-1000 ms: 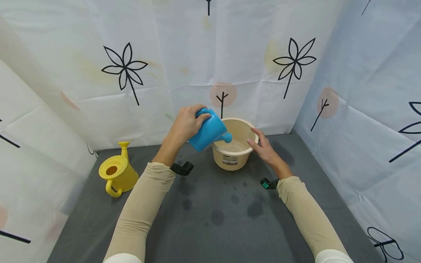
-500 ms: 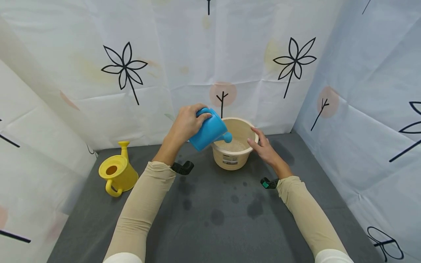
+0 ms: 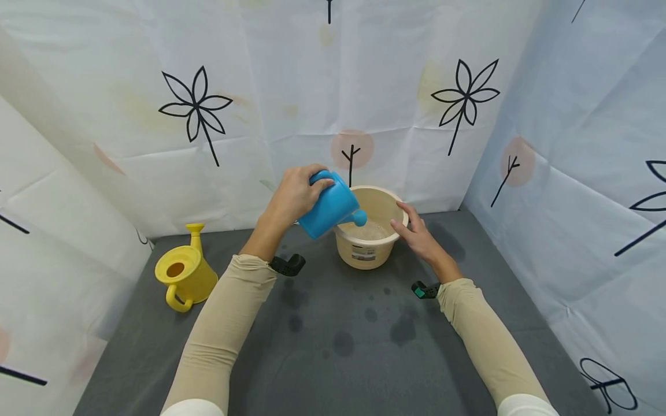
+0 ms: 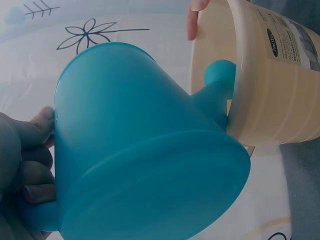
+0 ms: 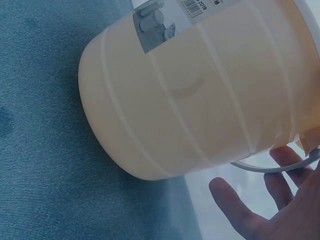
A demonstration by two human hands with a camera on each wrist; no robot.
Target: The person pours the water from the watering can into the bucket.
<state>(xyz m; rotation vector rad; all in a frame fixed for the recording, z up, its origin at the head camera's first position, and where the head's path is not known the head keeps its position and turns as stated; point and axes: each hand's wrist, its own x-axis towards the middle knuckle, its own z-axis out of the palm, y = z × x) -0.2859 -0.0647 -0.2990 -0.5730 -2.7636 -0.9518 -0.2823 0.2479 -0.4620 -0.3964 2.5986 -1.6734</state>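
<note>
My left hand (image 3: 296, 193) grips the handle of a small blue watering can (image 3: 330, 203), which is tilted to the right. Its round spout head (image 3: 359, 218) hangs over the near left part of the open mouth of a cream plastic bucket (image 3: 366, 255). In the left wrist view the blue watering can (image 4: 135, 130) covers much of the frame, its spout reaching past the bucket's rim (image 4: 245, 65). At the bucket's right side, my right hand (image 3: 418, 234) holds the rim, a fingertip showing over it. In the right wrist view other fingers spread near the bucket's thin handle (image 5: 260, 168). A shimmering surface shows inside the bucket; no stream is discernible.
A yellow watering can (image 3: 188, 274) stands upright at the left of the dark grey tabletop (image 3: 364, 370). Several dark damp spots mark the cloth in front of the bucket. White patterned fabric (image 3: 281, 86) hangs close behind and at both sides.
</note>
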